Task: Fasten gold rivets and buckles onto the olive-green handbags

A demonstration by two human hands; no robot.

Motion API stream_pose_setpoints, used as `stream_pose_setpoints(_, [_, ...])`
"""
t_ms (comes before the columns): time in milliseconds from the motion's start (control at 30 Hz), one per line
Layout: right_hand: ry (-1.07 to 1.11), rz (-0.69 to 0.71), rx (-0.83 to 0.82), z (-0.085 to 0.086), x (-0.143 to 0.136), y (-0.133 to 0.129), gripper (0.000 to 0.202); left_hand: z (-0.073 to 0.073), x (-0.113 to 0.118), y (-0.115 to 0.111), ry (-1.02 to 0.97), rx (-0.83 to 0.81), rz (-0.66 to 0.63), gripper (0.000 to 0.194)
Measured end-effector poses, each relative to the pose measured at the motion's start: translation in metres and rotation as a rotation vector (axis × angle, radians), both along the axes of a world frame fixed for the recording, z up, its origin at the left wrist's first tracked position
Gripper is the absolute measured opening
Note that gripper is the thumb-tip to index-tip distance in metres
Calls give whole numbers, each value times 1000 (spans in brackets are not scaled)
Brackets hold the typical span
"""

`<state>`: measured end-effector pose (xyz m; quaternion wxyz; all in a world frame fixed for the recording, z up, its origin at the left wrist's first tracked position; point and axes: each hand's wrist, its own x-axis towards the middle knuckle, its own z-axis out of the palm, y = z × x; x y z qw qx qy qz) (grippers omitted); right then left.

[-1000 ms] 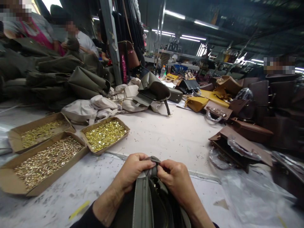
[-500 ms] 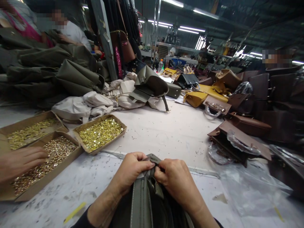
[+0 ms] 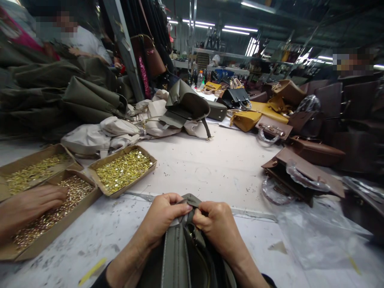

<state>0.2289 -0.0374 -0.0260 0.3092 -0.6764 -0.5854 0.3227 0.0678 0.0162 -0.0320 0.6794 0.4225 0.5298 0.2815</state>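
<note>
Head view, left hand and right hand pinch a grey-green leather-look bag, long axis pointing away from the wearer.

The bottom of the green bag is cut off by the lower edge. The left hand and right hand hide the bit they pinch. Another person's arm is cut off at the left. The far-right dark bags look blurry.
</note>
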Motion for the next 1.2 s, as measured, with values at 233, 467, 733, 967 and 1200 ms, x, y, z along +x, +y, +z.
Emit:
stream_pose_setpoints(233, [187, 43, -121, -5, 11, 4, 28, 0, 0, 0, -12, -25, 9, 37])
stream_pose_setpoints(467, [-16, 159, -66, 12, 19, 0, 15, 2, 1, 1, 0, 22, -5, 33])
stream_pose_setpoints(733, [-813, 421, -54, 53, 3, 15, 16, 3, 0, -2, -10, 69, 27, 29])
stream_pose_setpoints(967, [-926, 598, -48, 58, -4, 30, 21, 1, -1, -2, -37, 71, 30, 30])
stream_pose_setpoints(1200, [-718, 431, 42, 31, 4, 21, 19, -2, -2, -2, -22, 80, 32, 31])
